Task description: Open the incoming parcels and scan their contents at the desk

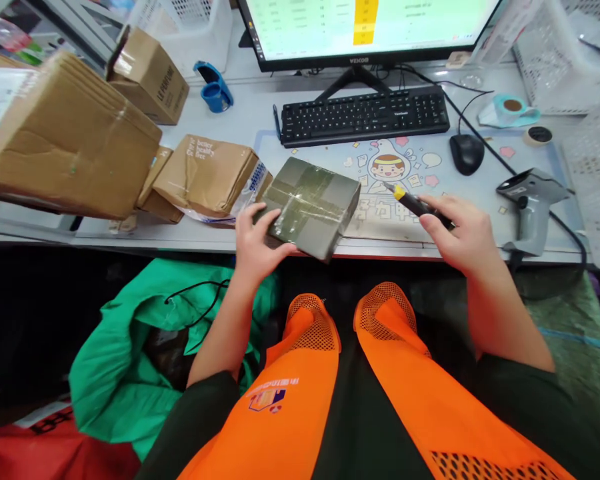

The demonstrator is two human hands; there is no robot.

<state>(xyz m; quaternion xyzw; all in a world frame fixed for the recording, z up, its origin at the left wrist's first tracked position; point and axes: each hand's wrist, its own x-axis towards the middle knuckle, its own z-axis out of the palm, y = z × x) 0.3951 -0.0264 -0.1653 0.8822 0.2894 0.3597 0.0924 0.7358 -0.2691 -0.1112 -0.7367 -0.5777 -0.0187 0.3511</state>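
My left hand (261, 241) grips the near left corner of a dark olive box (313, 203) wrapped in clear tape, its thumb on the near side and fingers over the top. The box sits tilted at the desk's front edge. In my right hand (457, 227) is a utility knife (414, 204) with a black and yellow handle, its tip pointing up and left, apart from the box. Beneath the knife lies a printed desk mat (503, 193). Just left of my left hand rests a brown cardboard box (205, 175).
A large carton (70, 140) and a smaller carton (153, 80) stand at left. A keyboard (365, 115), mouse (467, 154) and monitor (365, 33) are behind. On the right sit a barcode scanner (533, 207) and tape roll (510, 110). A green bag (115, 360) hangs below the desk.
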